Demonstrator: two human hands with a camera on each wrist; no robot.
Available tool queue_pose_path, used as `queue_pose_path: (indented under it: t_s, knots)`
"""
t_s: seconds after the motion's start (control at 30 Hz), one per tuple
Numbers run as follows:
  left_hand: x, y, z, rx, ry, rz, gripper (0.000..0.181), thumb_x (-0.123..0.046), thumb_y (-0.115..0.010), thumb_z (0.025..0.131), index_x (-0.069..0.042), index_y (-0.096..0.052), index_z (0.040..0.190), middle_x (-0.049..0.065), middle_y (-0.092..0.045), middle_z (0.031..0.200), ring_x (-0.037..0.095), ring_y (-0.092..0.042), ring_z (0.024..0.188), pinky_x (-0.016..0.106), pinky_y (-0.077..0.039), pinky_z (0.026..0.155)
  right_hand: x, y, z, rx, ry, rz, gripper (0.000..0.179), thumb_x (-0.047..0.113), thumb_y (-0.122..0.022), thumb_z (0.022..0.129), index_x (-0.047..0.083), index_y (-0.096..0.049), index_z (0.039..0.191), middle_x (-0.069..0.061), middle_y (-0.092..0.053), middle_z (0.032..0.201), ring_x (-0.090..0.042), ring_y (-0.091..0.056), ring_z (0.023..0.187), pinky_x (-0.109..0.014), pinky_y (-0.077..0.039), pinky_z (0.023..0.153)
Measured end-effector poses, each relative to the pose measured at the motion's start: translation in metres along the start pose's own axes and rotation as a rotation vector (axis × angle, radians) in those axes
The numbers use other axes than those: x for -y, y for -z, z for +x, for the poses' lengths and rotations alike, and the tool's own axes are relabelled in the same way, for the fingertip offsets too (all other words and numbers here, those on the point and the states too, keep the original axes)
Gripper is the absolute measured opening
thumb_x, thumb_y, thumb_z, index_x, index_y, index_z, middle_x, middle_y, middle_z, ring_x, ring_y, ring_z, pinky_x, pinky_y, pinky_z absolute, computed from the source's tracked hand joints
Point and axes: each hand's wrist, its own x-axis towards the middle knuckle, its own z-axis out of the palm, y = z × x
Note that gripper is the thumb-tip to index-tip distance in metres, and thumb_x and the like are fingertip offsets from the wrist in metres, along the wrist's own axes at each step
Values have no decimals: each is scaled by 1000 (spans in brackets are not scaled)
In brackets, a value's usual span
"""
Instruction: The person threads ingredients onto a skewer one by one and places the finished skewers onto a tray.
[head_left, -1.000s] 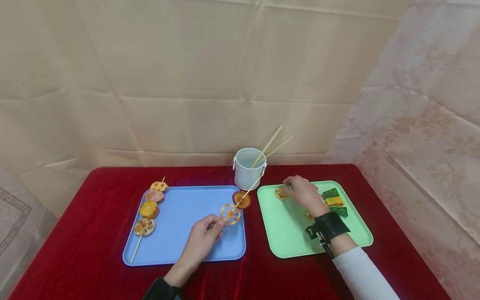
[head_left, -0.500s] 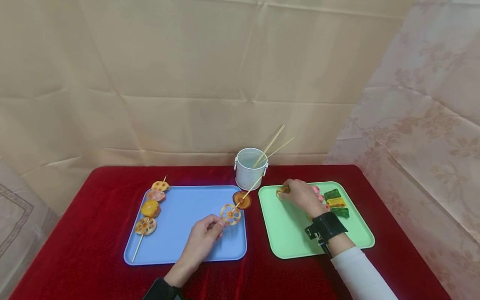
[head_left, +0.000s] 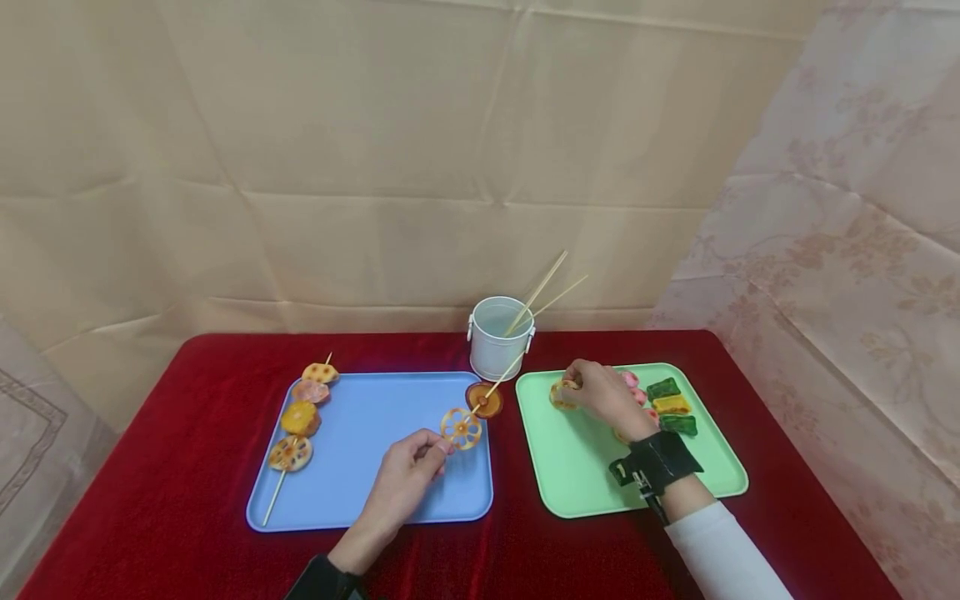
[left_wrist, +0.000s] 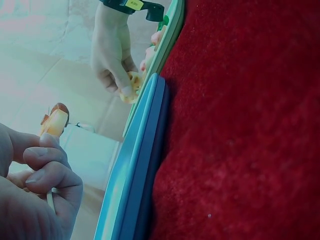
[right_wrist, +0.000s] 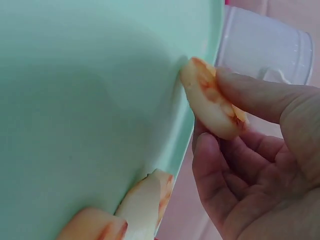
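My left hand (head_left: 408, 471) grips the lower part of a wooden skewer (head_left: 513, 364) over the right side of the blue tray (head_left: 375, 450). Threaded on that skewer are a lotus root slice (head_left: 461, 428), close to my fingertips, and a brown round mushroom-like slice (head_left: 484, 401) further up. Over the far left corner of the green tray (head_left: 573, 483), my right hand (head_left: 603, 393) pinches another lotus root slice (right_wrist: 212, 102) between thumb and fingers. The right wrist view shows this slice tilted at the tray's rim. Pink pieces (head_left: 637, 390) lie partly hidden behind the right hand.
A white bucket (head_left: 495, 350) holding loose skewers (head_left: 542, 287) stands behind the trays. A loaded skewer (head_left: 300, 418) lies along the blue tray's left side. Green and yellow pieces (head_left: 671, 404) sit at the green tray's right. Red cloth (head_left: 187, 467) covers the table.
My right hand has closed its fingers on the lotus root slice, which has turned and tilted in the grip. My left hand has kept its hold on the skewer, nearly still.
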Motion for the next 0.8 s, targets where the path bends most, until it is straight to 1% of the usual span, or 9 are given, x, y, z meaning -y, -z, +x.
queue_pose_path:
  t_s: [0.1,0.2,0.27,0.4,0.5,0.63,0.73,0.8]
  knots:
    - [0,0,0,2,0,0,13,-7,-60,98,1,-70,96,2,-57,69,12,-50,61,23,-38,57,-1,0,-2,-10,-1,45,19,19,-81,88,6,-71,97,-2,-65,82,-18,-54,73,-32,-41,63]
    - [0,-1,0,3,7,1,13,-7,-60,98,1,-70,96,2,-57,69,12,-50,61,23,-38,57,0,1,-7,-50,3,134,20,21,-80,90,5,-71,99,-3,-68,85,-18,-56,76,-31,-43,64]
    - [0,-1,0,4,12,1,13,-7,-61,98,1,-70,96,2,-57,69,13,-50,62,23,-38,57,3,3,-11,-87,-14,210,22,24,-79,91,6,-71,101,-4,-70,89,-17,-59,79,-31,-46,66]
    - [0,-1,1,9,15,5,14,-9,-61,99,1,-70,96,2,-57,68,13,-49,61,23,-38,58,10,6,-20,-129,-57,404,32,30,-78,94,3,-67,107,-7,-75,92,-18,-66,82,-33,-54,70]
    - [0,0,1,17,10,9,14,-9,-61,99,1,-71,96,2,-57,69,13,-50,62,23,-38,58,15,6,-23,-123,-85,542,40,32,-77,95,0,-64,114,-10,-76,95,-19,-69,82,-32,-57,73]
    - [0,0,0,29,10,10,15,-10,-61,99,1,-71,98,2,-58,70,13,-51,63,24,-40,59,21,4,-22,-134,-135,695,41,28,-75,96,-4,-63,118,-10,-75,99,-15,-69,84,-26,-57,76]
    - [1,-1,-1,43,11,13,15,-11,-62,99,1,-71,97,1,-58,70,13,-51,63,24,-40,59,23,3,-20,-149,-182,794,41,26,-74,98,-5,-63,121,-9,-74,100,-11,-69,84,-25,-58,77]
    - [1,-1,-1,52,11,16,15,-12,-62,99,1,-70,96,1,-58,69,13,-51,63,24,-40,59,24,3,-19,-146,-205,837,44,28,-73,98,-6,-61,123,-8,-73,102,-10,-68,85,-25,-58,78]
